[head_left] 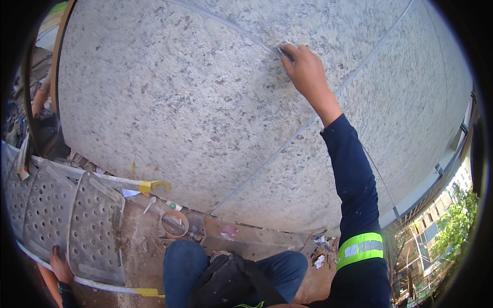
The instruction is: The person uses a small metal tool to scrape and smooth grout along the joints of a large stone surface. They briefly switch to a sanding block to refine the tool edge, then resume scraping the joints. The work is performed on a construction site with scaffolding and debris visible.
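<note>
My right hand is raised to a speckled grey stone-look wall. Its fingers pinch a small thin flat piece, mostly hidden, whose edge touches a pale joint line in the wall. A second pale joint line runs diagonally beneath my forearm. At the lower left, my left hand lies over the edge of a grey perforated platform, fingers stretched on its surface and holding nothing.
Beside the platform lie a tape roll ring, a white plastic spoon and scraps on a dusty ledge. A yellow hook end meets the wall. A dark bag rests between my knees. Trees and buildings show at right.
</note>
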Demonstrator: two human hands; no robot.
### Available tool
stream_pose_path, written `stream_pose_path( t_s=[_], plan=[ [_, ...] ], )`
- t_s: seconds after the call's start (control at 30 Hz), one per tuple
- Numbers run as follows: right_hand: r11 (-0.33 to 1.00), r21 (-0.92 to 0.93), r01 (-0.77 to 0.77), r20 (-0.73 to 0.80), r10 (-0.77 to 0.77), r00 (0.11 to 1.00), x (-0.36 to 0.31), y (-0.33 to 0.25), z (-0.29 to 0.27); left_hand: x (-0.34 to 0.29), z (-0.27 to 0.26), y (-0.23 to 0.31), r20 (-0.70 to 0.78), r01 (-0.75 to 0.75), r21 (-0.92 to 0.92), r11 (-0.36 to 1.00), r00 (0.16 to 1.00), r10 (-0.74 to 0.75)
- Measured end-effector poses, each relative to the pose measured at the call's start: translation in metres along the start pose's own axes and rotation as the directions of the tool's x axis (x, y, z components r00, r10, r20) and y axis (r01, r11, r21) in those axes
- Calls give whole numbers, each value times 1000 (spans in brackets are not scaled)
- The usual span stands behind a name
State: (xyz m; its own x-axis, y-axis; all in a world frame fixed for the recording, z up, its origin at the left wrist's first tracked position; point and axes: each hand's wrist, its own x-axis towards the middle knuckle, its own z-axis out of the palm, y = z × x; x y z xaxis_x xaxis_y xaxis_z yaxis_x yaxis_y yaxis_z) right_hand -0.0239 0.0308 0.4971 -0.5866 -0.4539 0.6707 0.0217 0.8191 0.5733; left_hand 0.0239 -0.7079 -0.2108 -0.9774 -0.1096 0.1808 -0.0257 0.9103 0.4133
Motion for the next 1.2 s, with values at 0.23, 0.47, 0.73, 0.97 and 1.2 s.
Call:
stream_pose_path(
  t_s=[0.23,0.47,0.73,0.97,1.2],
  plan=[
    [999,4,-53,-43,53,998,3,-10,7,-2,1,-5,-30,-10,5,1000,1000,11],
    [996,72,-48,-67,53,996,16,-2,14,1,-4,-2,29,-25,-17,1000,999,25],
    [999,-45,12,15,-11,1000,28,1,-1,-6,-5,0,28,17,-11,1000,999,-17],
    [984,-161,81,111,-64,992,33,3,-14,-5,-6,1,13,52,-14,999,999,-51],
    [984,-18,180,-44,-180,983,57,1,11,0,-12,8,36,37,-9,999,999,-36]
  ],
)
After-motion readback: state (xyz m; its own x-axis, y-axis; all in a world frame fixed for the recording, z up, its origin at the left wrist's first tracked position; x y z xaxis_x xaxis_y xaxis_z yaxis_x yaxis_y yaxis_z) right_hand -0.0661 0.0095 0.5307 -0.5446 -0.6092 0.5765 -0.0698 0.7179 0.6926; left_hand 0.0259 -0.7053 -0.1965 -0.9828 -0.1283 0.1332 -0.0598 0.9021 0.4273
